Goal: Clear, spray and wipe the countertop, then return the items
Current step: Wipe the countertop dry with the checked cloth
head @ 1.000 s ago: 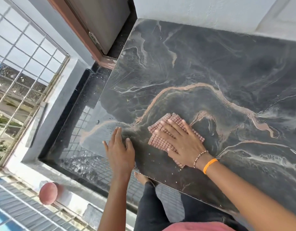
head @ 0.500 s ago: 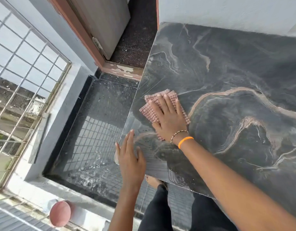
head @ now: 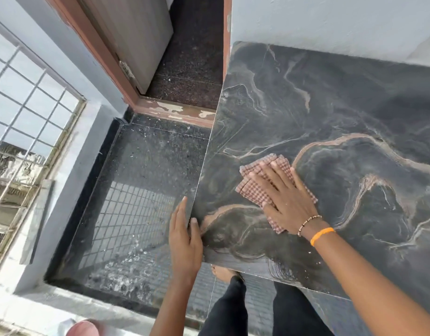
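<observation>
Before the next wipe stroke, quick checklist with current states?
1. Right hand flat on the cloth, fingers spread: ok.
2. Cloth fully on the countertop, clear of the left edge: ok.
3. Left hand bracing the countertop's left edge near the front corner, thumb on top: ok.
4. Stroke path ahead free of items: ok, no objects on the visible slab.
5. Surface wet enough from the spray: cannot tell; streaks show near the front edge, but moisture is unclear.
6. Crumbs gone: not ok, pale specks remain near the front edge by the right forearm.
</observation>
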Action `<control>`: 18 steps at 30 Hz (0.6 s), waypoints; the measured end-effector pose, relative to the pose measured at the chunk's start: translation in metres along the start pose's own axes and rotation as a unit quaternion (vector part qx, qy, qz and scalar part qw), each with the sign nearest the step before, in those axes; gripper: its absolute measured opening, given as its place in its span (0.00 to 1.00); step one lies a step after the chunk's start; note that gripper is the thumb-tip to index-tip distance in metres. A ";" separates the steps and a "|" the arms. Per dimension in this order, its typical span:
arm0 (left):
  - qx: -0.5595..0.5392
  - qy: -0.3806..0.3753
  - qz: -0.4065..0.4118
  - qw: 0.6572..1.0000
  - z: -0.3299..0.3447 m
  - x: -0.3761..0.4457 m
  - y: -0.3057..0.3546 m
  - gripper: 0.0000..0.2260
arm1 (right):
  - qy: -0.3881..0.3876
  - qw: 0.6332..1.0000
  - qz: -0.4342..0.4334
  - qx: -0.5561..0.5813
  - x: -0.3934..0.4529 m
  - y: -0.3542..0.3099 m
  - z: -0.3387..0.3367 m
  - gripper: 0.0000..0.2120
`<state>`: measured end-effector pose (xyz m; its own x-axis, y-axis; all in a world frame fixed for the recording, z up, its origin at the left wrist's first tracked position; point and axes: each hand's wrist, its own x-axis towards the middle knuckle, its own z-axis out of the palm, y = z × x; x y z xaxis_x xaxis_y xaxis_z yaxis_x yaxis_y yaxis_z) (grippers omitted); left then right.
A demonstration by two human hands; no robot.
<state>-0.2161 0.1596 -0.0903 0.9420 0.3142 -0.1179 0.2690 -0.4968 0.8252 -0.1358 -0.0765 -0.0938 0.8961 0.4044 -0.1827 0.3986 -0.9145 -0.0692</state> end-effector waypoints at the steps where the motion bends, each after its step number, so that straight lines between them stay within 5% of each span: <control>1: -0.014 -0.004 -0.008 1.000 0.001 -0.001 0.000 0.19 | -0.001 1.000 0.024 0.002 0.014 0.007 -0.004 0.32; 7: -0.121 -0.004 -0.069 0.990 -0.004 -0.008 -0.016 0.17 | 0.030 0.994 0.098 0.037 0.115 -0.013 -0.014 0.30; 11: -0.198 0.017 -0.146 0.969 -0.010 -0.016 -0.024 0.16 | 0.022 0.999 0.031 0.018 0.135 -0.063 -0.014 0.31; 18: -0.237 0.074 -0.194 0.949 -0.018 -0.019 -0.024 0.18 | -0.024 0.987 -0.157 0.016 0.050 -0.135 0.004 0.32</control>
<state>-0.2438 0.1806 -0.0983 0.7428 0.5272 -0.4127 0.4352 0.0881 0.8960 -0.1456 0.0673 -0.0974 0.7185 0.6679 -0.1941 0.6484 -0.7442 -0.1604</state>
